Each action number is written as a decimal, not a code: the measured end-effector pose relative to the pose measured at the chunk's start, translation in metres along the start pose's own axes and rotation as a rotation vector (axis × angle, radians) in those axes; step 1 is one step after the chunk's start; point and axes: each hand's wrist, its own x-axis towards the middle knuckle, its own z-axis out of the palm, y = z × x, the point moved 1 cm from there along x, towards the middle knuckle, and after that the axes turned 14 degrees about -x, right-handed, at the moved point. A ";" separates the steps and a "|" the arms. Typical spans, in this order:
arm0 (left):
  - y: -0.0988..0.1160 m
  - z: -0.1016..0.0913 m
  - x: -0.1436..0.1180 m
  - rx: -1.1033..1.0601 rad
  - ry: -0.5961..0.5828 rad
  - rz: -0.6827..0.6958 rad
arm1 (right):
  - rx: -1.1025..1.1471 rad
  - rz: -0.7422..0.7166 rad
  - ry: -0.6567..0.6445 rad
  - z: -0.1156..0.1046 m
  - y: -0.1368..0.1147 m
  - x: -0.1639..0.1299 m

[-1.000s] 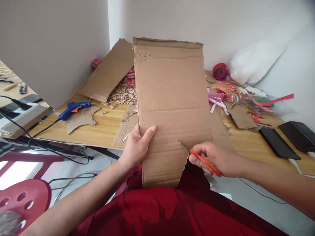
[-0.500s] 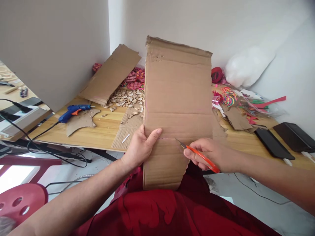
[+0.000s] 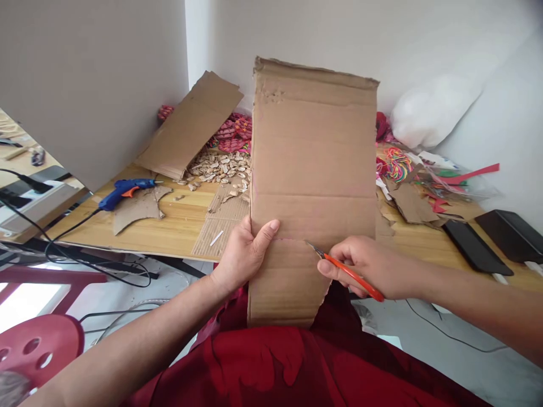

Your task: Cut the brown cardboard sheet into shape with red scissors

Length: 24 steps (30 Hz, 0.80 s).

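Observation:
A large brown cardboard piece [image 3: 314, 152] stands upright before me, its lower end by my lap and part of its lower right side cut away. My left hand [image 3: 248, 249] grips its left edge, with the thumb on the front face. Closed around orange-handled scissors [image 3: 350, 275], my right hand [image 3: 369, 263] is at the cut on the right side. The blade tips point up and left over the cardboard face, close to a faint pink line. How far the blades are apart is hard to make out.
On the wooden table [image 3: 182, 217] lie a blue glue gun [image 3: 127, 192], peanut shells [image 3: 223, 167] and cardboard scraps [image 3: 142, 209]. Another cardboard sheet [image 3: 193, 127] leans at the back. Colourful cords [image 3: 396, 164] and a black phone [image 3: 477, 246] are at right. A red stool [image 3: 42, 339] stands lower left.
The upper right part of the cardboard has swung slightly to the right. My right hand and the scissors have shifted a little right, and the handles look closer together.

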 end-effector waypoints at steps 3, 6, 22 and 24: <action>0.000 0.000 0.001 0.027 -0.007 0.004 | -0.104 -0.028 -0.006 -0.008 -0.007 -0.001; 0.000 0.000 0.000 0.035 0.012 0.009 | -0.201 -0.081 0.049 -0.010 -0.006 0.002; -0.014 -0.013 0.004 -0.163 0.103 0.092 | 0.176 -0.034 0.099 0.021 0.022 -0.009; -0.015 -0.014 0.002 -0.189 0.132 0.104 | 0.366 -0.082 0.186 0.035 0.021 -0.008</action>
